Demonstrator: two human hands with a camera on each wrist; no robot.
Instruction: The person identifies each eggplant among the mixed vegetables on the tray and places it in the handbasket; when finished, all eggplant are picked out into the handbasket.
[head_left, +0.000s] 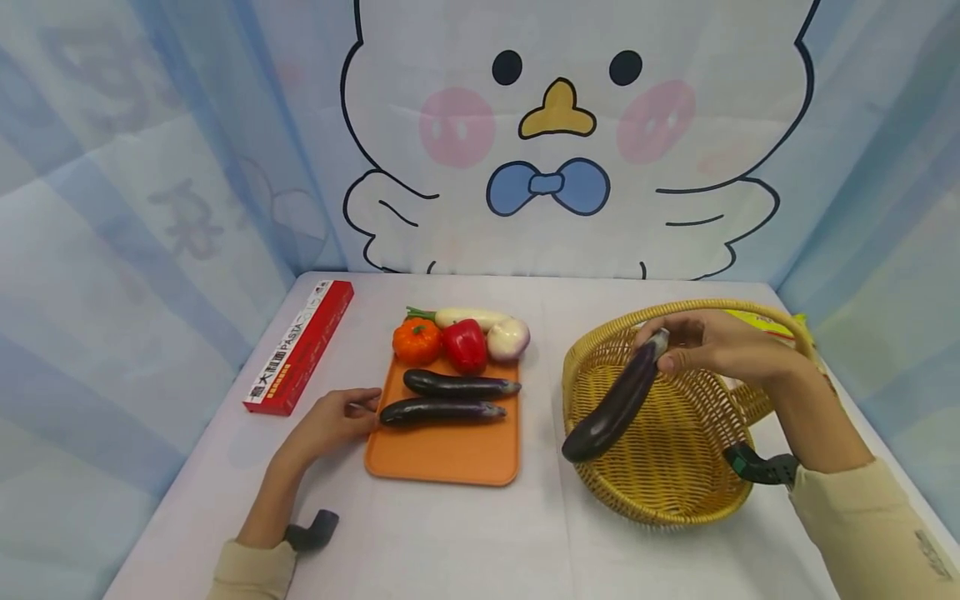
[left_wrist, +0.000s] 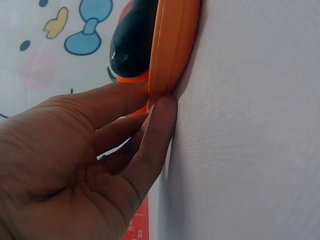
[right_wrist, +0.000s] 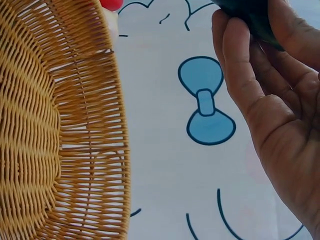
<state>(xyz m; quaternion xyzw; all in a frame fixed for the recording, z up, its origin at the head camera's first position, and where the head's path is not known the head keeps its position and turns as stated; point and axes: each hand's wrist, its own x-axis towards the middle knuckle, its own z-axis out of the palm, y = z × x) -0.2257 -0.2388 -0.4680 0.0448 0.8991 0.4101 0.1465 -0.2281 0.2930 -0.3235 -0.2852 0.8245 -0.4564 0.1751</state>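
Observation:
My right hand [head_left: 708, 343] pinches an eggplant [head_left: 611, 410] by its pale stem end. The eggplant hangs tilted over the left part of a wicker basket [head_left: 660, 508], its thick end down by the rim. In the right wrist view only a dark piece of the eggplant [right_wrist: 252, 17] shows between thumb and fingers. My left hand [head_left: 339, 423] pinches the left rim of an orange tray [head_left: 442, 462]. Thumb and fingertips meet at the tray's edge [left_wrist: 172, 50] in the left wrist view. Two more eggplants [head_left: 457, 385] lie side by side on the tray.
At the tray's far end sit an orange pumpkin-like vegetable [head_left: 417, 341], a red bell pepper [head_left: 465, 346], a white-purple round vegetable [head_left: 508, 340] and a long white radish [head_left: 472, 317]. A red pasta box [head_left: 300, 346] lies at left. A yellow-green packet [head_left: 761, 323] lies behind the basket handle.

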